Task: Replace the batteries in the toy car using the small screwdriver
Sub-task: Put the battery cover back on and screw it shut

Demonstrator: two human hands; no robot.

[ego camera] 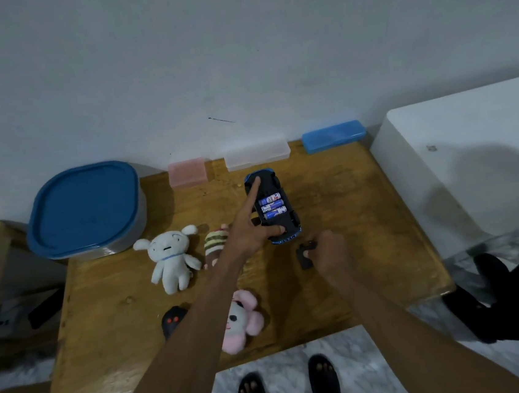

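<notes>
A blue toy car point(278, 191) lies upside down on the wooden table point(366, 217), its battery bay uncovered with three blue-and-white batteries point(272, 207) inside. My left hand point(249, 229) steadies the car: the straight index finger lies along its underside toward the far end and the thumb presses the near end. Just below the car, my right hand point(329, 253) pinches a small black piece, apparently the battery cover point(304, 257), with curled fingers. No screwdriver is visible.
Three plush toys point(170, 258) point(215, 242) point(241, 323) and a black remote point(172, 320) lie on the table's left half. A blue-lidded tub point(85, 208) stands far left. Pink point(186, 172), clear point(257, 153) and blue point(333, 135) boxes line the wall. A white unit point(472, 158) flanks the right.
</notes>
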